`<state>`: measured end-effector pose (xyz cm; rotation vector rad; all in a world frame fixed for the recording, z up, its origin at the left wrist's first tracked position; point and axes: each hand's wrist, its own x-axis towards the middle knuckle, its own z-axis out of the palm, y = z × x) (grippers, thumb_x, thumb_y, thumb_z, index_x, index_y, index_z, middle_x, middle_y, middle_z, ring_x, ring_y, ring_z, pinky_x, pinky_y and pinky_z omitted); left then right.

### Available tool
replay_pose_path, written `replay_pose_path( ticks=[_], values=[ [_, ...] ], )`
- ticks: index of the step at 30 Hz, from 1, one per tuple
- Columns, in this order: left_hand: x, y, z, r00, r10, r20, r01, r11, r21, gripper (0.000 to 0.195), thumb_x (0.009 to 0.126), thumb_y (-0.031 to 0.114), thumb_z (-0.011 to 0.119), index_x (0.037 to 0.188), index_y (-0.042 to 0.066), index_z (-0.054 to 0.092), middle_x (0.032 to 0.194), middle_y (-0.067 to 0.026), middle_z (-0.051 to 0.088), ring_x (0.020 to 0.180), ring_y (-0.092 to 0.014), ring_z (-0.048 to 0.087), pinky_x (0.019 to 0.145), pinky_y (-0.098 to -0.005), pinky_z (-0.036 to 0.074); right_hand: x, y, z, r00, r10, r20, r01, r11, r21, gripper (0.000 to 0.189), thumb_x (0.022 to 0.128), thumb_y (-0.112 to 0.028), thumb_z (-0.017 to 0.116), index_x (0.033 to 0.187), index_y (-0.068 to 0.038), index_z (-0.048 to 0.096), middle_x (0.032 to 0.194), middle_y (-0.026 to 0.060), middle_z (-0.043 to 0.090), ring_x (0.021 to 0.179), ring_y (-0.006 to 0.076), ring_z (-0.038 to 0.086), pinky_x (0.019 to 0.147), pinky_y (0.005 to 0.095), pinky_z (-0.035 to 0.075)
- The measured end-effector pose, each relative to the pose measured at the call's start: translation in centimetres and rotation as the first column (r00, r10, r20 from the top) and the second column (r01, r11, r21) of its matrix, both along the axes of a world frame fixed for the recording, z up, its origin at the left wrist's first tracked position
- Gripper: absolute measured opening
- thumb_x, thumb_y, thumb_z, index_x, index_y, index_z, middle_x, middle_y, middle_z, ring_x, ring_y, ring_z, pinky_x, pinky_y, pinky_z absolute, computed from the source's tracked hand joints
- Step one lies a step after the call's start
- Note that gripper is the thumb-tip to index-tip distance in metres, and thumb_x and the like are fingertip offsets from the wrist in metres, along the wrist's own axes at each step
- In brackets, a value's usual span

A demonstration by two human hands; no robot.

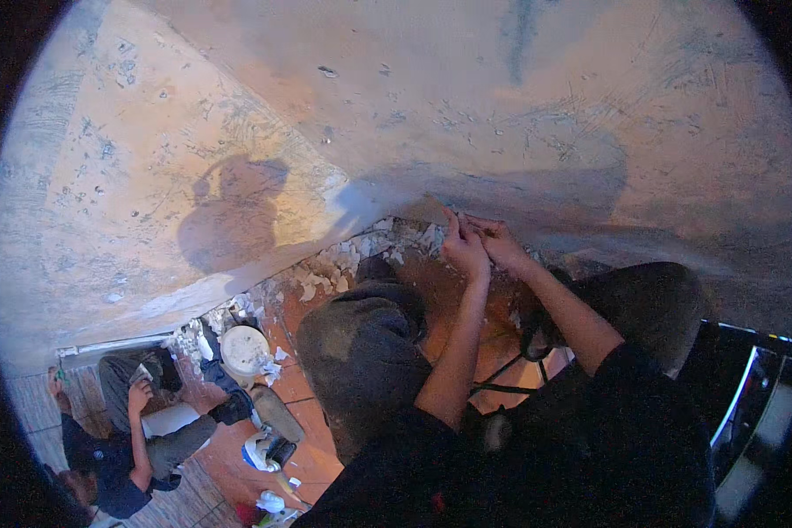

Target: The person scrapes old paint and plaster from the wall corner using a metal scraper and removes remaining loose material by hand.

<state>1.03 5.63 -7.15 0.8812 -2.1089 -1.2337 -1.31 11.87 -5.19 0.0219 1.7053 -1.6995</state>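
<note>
Both hands meet low at the wall, near the inside corner. My left hand and my right hand are closed together on what looks like a flat scraper. Its dim blade lies against the lower part of the scuffed, patchy wall. Fingers and shadow hide the handle. Just below the hands, flakes of peeled paint or plaster lie along the foot of the wall. My bent knees stand on either side of my forearms.
At lower left a co-worker sits by the wall with a small flat piece in one hand. Between us are a round pale lid or bucket, a brown longish object and a white-and-blue container on terracotta tiles. Debris lines the wall's base.
</note>
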Motion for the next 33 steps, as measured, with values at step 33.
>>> replay_pose_path(
  ticks=[33],
  values=[
    [1.7,-6.7,15.8,0.438,-0.761,0.479,0.859,0.511,0.027,0.023,0.073,0.024,0.052,0.076,0.004,0.061,0.073,-0.0169,0.059,0.062,-0.027,0.057,0.059,-0.0372,0.043,-1.0,7.5,10.1,0.525,0.693,-0.494,-0.298,0.693,0.657,0.035,0.077,-0.020,0.050,0.110,-0.008,0.049,0.064,0.0052,0.052,0.048,0.0124,0.045,0.045,0.0287,0.038]
  ],
)
